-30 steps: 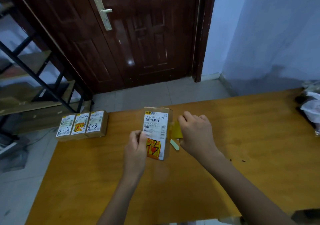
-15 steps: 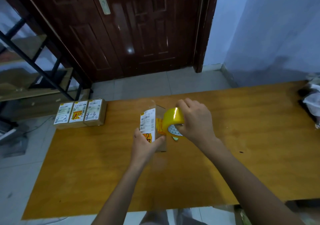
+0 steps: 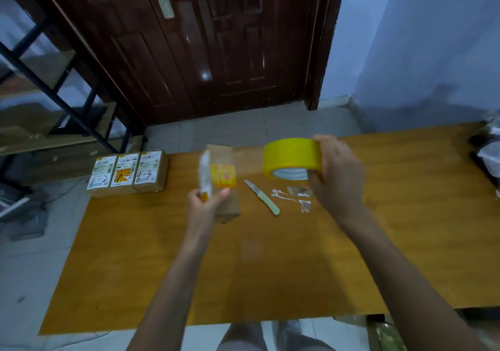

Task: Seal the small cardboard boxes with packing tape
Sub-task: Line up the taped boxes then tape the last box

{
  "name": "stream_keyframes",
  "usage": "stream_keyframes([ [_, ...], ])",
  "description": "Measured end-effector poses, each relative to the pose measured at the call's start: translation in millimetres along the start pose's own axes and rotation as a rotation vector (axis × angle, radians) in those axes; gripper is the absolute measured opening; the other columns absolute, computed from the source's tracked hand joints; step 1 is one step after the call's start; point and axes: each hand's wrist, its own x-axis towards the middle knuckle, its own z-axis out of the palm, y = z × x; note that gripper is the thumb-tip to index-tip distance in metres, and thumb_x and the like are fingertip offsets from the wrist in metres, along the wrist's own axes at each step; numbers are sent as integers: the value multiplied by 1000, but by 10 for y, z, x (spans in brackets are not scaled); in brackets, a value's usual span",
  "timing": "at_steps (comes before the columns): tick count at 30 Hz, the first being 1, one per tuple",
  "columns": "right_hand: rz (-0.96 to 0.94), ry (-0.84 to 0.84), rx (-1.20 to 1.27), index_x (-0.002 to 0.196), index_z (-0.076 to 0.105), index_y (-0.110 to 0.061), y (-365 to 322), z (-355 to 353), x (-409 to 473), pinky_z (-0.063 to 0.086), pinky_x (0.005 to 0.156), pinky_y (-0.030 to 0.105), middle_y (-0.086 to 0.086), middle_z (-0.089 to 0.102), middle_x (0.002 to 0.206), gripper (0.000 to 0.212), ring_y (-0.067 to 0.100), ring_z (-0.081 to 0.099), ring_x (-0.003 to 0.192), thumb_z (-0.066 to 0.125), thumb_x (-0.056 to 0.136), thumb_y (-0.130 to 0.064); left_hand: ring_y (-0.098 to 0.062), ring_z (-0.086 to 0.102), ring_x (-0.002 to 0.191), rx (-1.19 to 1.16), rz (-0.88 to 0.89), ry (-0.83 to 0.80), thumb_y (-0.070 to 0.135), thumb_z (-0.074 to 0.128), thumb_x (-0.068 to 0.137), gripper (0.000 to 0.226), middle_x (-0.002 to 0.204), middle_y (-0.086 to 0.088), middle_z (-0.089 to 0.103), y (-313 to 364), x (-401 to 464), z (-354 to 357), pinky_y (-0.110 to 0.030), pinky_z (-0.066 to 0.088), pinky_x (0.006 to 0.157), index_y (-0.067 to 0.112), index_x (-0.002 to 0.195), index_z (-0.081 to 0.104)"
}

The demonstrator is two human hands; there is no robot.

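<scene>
On the table, three labelled boxes sat at ten o'clock while the left hand pinched a fourth box at centre, the right hand clasping the tape, sealing seemingly unfinished.

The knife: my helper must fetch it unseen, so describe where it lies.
On the wooden table, look between the held box and the white tape scraps. The knife lies flat there, the only slim thing with a pale green handle.

On the desk, a knife lies between the held box and tape roll; three boxes sit far left.
</scene>
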Motion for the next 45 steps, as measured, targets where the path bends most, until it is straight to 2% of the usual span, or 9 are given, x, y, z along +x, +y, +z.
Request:
stream_keyframes([
  [3, -121, -62, -291, 103, 58, -14, 192, -154, 92, 16, 50, 23, 3, 61, 87, 38, 25, 49, 77, 60, 65, -10, -19, 64, 92, -16, 47, -14, 38, 80, 67, 86, 115, -5, 58, 132, 39, -192, -28, 54, 60, 14, 135, 32],
  [7, -130, -94, -293, 104, 58, -12, 210, -178, 94, 17, 51, 22, 5, 61, 86, 31, 24, 49, 75, 46, 76, -18, -21, 66, 95, -23, 14, -70, 48, 75, 62, 95, 116, -6, 59, 159, 40, -181, -28, 54, 61, 15, 140, 32],
  [10, -125, -107, -293, 104, 57, -12, 253, -179, 114, 20, 51, 22, 4, 61, 87, 29, 23, 49, 75, 59, 75, -13, -24, 65, 98, -23, -15, -90, 47, 74, 62, 94, 117, -8, 60, 144, 57, -179, -30, 55, 64, 14, 140, 34],
  [15, -106, -159, -281, 108, 60, -12, 282, -145, 43, 24, 51, 23, 4, 65, 92, 36, 24, 52, 79, 67, 72, -13, -21, 66, 94, -100, -37, -179, 52, 76, 57, 86, 111, -10, 66, 233, -2, -189, -32, 53, 68, 12, 129, 52],
  [19, -84, -172, -255, 110, 61, -11, 256, -120, 9, 21, 54, 22, 4, 66, 95, 39, 24, 53, 81, 64, 72, -17, -25, 67, 87, -393, -110, -294, 36, 72, 70, 40, 94, -12, 69, 371, -55, -148, -44, 55, 79, 12, 102, 68],
  [25, -71, -170, -214, 113, 59, -13, 145, -105, 8, 24, 53, 22, 3, 65, 95, 37, 21, 53, 81, 62, 76, -19, -33, 67, 101, -677, -163, -471, 35, 66, 74, 36, 111, -18, 68, 465, -120, -96, -56, 48, 93, 13, 100, 77],
  [34, -84, -129, -204, 111, 59, -13, 31, -121, 6, 22, 53, 21, 3, 65, 93, 33, 19, 53, 79, 64, 79, -19, -42, 51, 125, -795, -121, -579, 37, 82, 64, 81, 136, -20, 54, 502, -210, -118, -63, 34, 104, 12, 136, 55],
  [41, -87, -132, -178, 111, 60, -14, -88, -92, 14, 35, 46, 24, 1, 64, 93, 34, 20, 54, 81, 68, 78, -14, -45, 52, 123, -901, -94, -762, 45, 71, 77, 63, 136, -21, 55, 455, -320, -70, -58, 42, 99, 12, 130, 62],
  [45, -86, -114, -146, 110, 60, -14, -163, -98, 1, 33, 46, 23, 0, 63, 91, 31, 19, 53, 80, 62, 79, -16, -50, 44, 127, -992, -154, -874, 46, 56, 90, 64, 141, -28, 46, 456, -385, 3, -57, 35, 104, 10, 141, 48],
])
